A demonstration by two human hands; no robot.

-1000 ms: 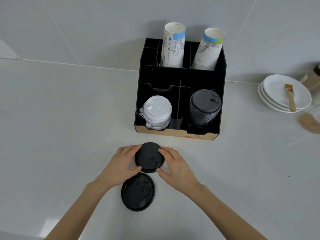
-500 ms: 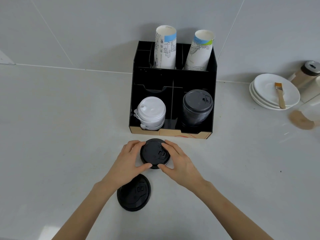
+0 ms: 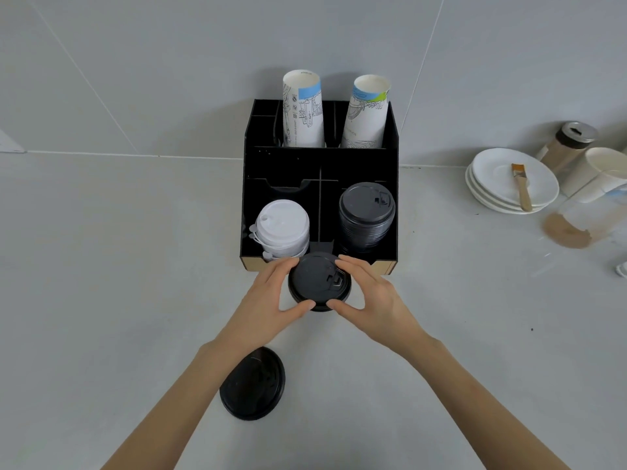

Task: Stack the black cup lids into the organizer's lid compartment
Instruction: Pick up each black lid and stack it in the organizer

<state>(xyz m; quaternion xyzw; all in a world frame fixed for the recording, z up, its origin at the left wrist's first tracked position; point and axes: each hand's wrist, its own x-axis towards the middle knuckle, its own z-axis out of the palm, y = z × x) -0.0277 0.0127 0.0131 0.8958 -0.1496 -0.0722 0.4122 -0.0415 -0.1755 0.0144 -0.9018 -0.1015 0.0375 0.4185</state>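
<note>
A black cup lid (image 3: 319, 281), perhaps a short stack of them, is gripped from both sides by my left hand (image 3: 271, 301) and my right hand (image 3: 371, 300), just in front of the black organizer (image 3: 322, 161). It is lifted off the counter near the organizer's front edge. The front right compartment holds a tall stack of black lids (image 3: 367, 217). White lids (image 3: 283, 234) fill the front left compartment. Another black lid (image 3: 252, 383) lies flat on the counter beside my left forearm.
Two stacks of paper cups (image 3: 303, 110) stand in the organizer's back row. At the right are stacked white plates (image 3: 509, 184) with a brush, a shaker jar (image 3: 570, 144), a paper cup and a clear container with brown powder (image 3: 573, 228).
Both hands have carried the gripped lid away from me toward the organizer's front edge. The other lid stays on the counter.
</note>
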